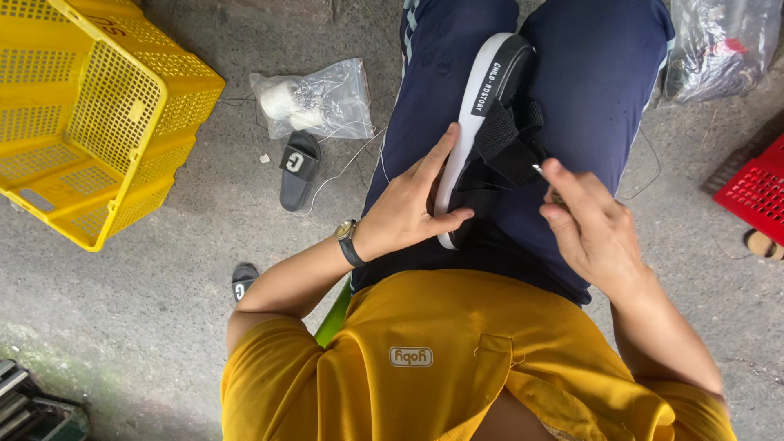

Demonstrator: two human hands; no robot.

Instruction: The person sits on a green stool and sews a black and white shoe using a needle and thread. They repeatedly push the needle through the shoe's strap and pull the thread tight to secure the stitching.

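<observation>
A black sandal with a white sole edge (pixel 483 106) lies on my lap between my knees, its black mesh straps turned to the right. My left hand (pixel 412 204) grips the sandal's near end, fingers along the white sole edge. My right hand (pixel 592 224) sits just right of the straps with fingertips pinched on a small thin metal needle-like thing (pixel 541 170) at the strap. A watch is on my left wrist.
A yellow plastic crate (pixel 90 106) lies tipped at the upper left. A clear bag of white thread (pixel 314 102) and a black slide slipper (pixel 298 167) lie on the concrete floor. A red crate (pixel 755 192) is at the right edge, a plastic bag (pixel 723 45) above it.
</observation>
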